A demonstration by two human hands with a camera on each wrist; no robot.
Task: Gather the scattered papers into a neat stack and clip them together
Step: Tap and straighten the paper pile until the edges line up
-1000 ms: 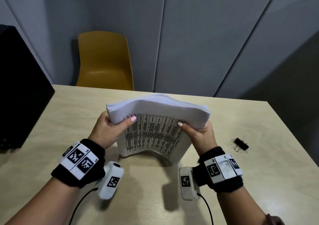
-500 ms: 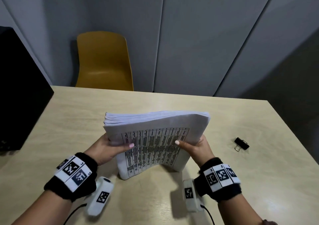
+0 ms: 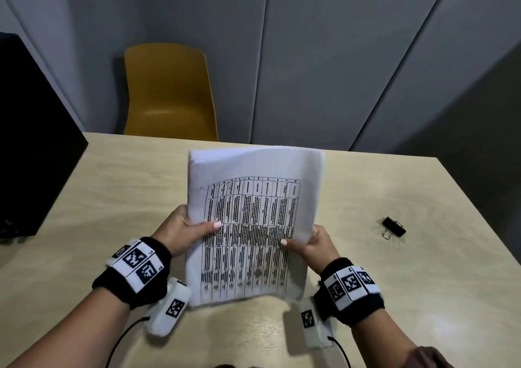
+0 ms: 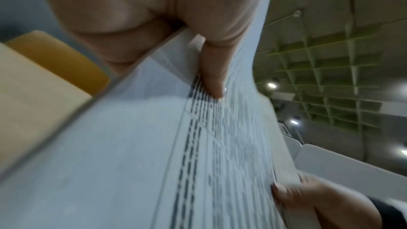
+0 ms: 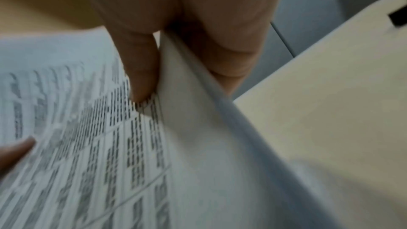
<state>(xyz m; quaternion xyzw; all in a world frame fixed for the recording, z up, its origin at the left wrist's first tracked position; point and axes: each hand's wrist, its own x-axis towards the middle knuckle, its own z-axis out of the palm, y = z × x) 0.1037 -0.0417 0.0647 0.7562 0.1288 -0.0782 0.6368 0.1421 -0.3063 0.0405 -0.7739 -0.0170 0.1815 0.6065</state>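
The left hand (image 3: 180,232) pinches the left edge of the stack of papers (image 3: 253,226), thumb on the printed table, fingers behind. The right hand (image 3: 313,245) pinches the right edge the same way. The stack stands between them, tilted, above the table (image 3: 112,192). A black binder clip (image 3: 393,227) lies well right of the right hand.

The fingers of both hands are hidden behind the paper stack (image 3: 253,221), whose printed table is blurred past reading.
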